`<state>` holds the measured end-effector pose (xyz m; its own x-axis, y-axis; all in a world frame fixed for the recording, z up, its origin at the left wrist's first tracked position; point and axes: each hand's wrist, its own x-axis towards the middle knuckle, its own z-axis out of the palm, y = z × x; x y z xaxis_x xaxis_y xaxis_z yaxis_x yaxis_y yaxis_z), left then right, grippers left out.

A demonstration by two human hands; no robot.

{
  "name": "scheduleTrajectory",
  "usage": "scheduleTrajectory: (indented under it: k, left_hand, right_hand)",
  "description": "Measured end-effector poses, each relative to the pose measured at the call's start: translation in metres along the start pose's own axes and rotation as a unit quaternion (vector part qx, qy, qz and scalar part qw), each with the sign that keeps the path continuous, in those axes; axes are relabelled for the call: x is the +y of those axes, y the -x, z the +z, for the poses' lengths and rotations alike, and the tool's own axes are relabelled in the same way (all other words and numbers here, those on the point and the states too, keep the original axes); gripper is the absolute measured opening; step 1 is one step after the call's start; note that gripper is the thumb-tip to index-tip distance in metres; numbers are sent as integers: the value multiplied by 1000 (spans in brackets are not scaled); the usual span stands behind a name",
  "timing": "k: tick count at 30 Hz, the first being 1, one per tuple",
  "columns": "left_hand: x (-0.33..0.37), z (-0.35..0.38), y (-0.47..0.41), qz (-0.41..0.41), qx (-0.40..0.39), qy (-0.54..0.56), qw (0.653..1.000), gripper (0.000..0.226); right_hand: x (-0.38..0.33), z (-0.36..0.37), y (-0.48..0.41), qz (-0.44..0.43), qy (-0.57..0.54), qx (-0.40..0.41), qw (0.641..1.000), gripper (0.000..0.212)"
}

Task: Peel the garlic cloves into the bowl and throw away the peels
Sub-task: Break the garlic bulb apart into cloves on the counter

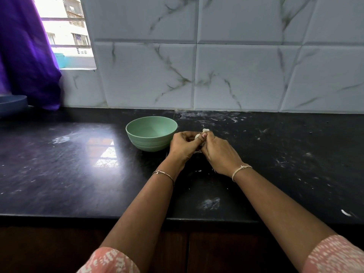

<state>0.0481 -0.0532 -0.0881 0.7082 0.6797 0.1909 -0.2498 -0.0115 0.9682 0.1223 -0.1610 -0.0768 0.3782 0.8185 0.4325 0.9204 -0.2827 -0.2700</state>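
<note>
A pale green bowl (151,133) stands on the black counter (78,164), and nothing shows inside it. Just right of the bowl, my left hand (184,146) and my right hand (220,152) meet above the counter. Both pinch a white garlic piece (197,136) between their fingertips. A bit of papery white peel (205,130) sticks up above my right fingers. Most of the garlic is hidden by my fingers.
Small white peel scraps (199,171) and pale smudges dot the counter under and right of my hands. A white marbled tile wall (236,75) backs the counter. A purple curtain (25,56) and a blue plate edge (11,104) sit at far left.
</note>
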Motion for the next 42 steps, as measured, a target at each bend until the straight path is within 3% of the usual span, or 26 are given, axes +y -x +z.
scheduleTrajectory:
  k: [9,13,17,21,24,27,31,35,39,42]
  left_hand:
    - [4,-2,3,0,-36,-2,999,7]
    - [3,-2,3,-4,-44,-33,998,20]
    - [4,-2,0,-21,-37,-7,999,19]
    - [5,-5,1,-21,-41,-3,999,14]
    - [2,0,0,18,-28,-113,993,19]
    - [-2,5,-1,87,11,-329,940,25]
    - [0,4,1,110,18,-371,922,25]
    - [-1,2,-3,82,10,-322,943,23]
    - [2,3,-4,1,10,-144,989,24]
    - [8,4,-1,-51,9,-24,998,24]
  right_hand:
    - [4,-2,-1,29,-38,11,999,21]
    - [8,1,-1,45,-111,-15,993,12]
    - [5,4,-1,76,-199,-15,977,26]
    - [5,4,-2,64,-176,-8,982,25]
    - [7,5,-5,80,-164,-2,983,14]
    - [7,7,-5,84,-139,-2,987,9]
    - [7,7,-4,78,-126,3,989,8]
    - [7,7,-6,94,-172,1,981,9]
    - [10,9,-12,139,-262,48,954,16]
    - [13,11,-12,151,-222,15,963,23]
